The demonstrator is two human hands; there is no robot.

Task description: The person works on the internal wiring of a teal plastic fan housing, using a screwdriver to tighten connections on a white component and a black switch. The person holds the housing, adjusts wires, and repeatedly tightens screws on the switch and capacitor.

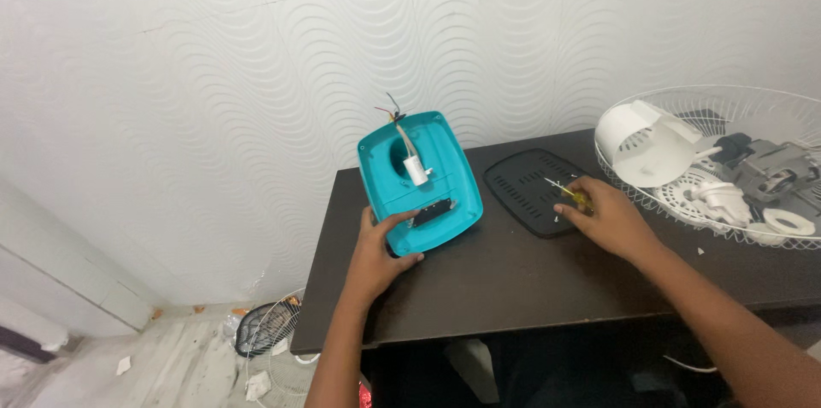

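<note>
- The left hand (379,247) grips the near edge of a teal base (419,181), thumb pressed on top and fingers curled under the rim; the base stands tilted on the left part of the table (513,275), its far end raised toward the wall.
- The base is smooth moulded plastic, a rounded rectangle with a raised lip, an oval hollow near its upper end and a dark rectangular slot by the thumb.
- A small white cylinder (416,171) lies in the hollow, and thin red, black and pale wires (392,110) stick up past the top edge.
- The right hand (603,218) is closed around a screwdriver (569,193) with a yellow handle, its thin shaft pointing left over a black plate (534,190).
- The plate is flat, rounded at the corners and ribbed with fine slots; it lies on the table just right of the base, apart from it.
- Small pale bits near the screwdriver's tip may be screws; they are too small to tell.
- The table is dark, matte and wood-grained.
- At the right, a white wire grille (727,168) holds a white curved shroud, grey metal parts and white plastic pieces; the frame's edge cuts it off.
- The wall (214,74) is white with an embossed wave pattern.
- On the floor below, another wire grille (274,335) lies partly hidden by the table, with scraps of litter around it.
- Both forearms run out of frame at the bottom.
</note>
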